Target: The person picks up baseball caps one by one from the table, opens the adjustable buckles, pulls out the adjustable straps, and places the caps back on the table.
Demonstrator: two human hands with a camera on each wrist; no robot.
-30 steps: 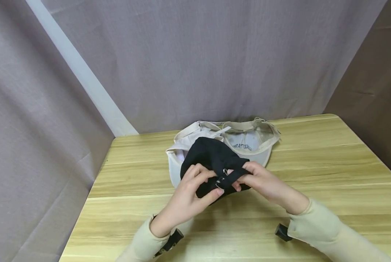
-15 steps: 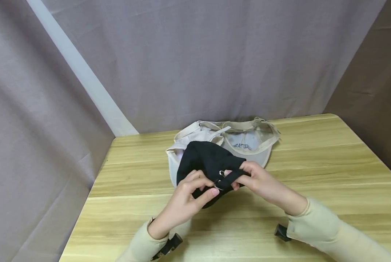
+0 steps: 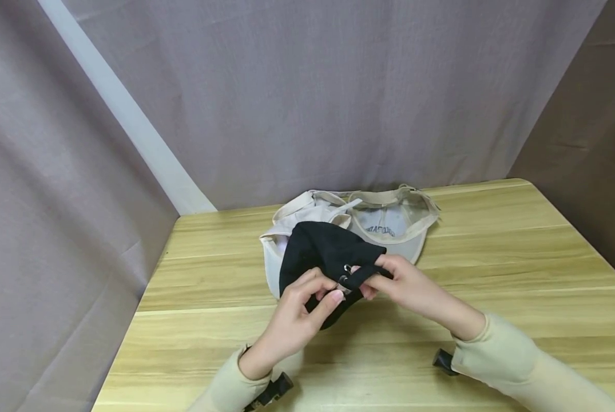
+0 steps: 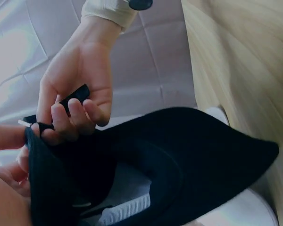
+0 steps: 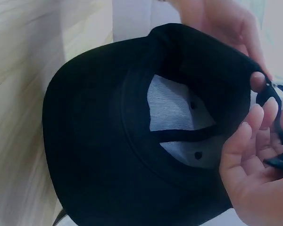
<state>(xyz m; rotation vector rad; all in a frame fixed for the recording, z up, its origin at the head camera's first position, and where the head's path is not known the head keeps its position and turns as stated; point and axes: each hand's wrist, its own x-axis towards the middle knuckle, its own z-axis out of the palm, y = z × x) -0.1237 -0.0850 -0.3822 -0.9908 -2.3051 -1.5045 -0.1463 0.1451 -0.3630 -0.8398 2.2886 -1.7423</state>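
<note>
A black baseball cap [image 3: 314, 246] is held up above the table between both hands, its back strap towards me. My left hand [image 3: 297, 315] pinches the metal buckle [image 3: 343, 286] at the strap's left end between thumb and index finger. My right hand [image 3: 415, 289] grips the black strap [image 3: 361, 277] at the cap's back edge. The strap's loose end [image 4: 75, 96] lies across the right palm in the left wrist view. In the right wrist view the black brim [image 5: 85, 136] points to the table, and the striped lining [image 5: 167, 106] shows inside the crown.
Behind the black cap, a white cap [image 3: 302, 214] and a beige cap [image 3: 420, 223] with lettering lie on the wooden table [image 3: 204, 286]. A grey curtain [image 3: 307, 103] hangs right behind the table's far edge.
Both hands have drawn the black cap slightly left and nearer to me. The left thumb and index finger have closed in on the buckle, and its angle has changed.
</note>
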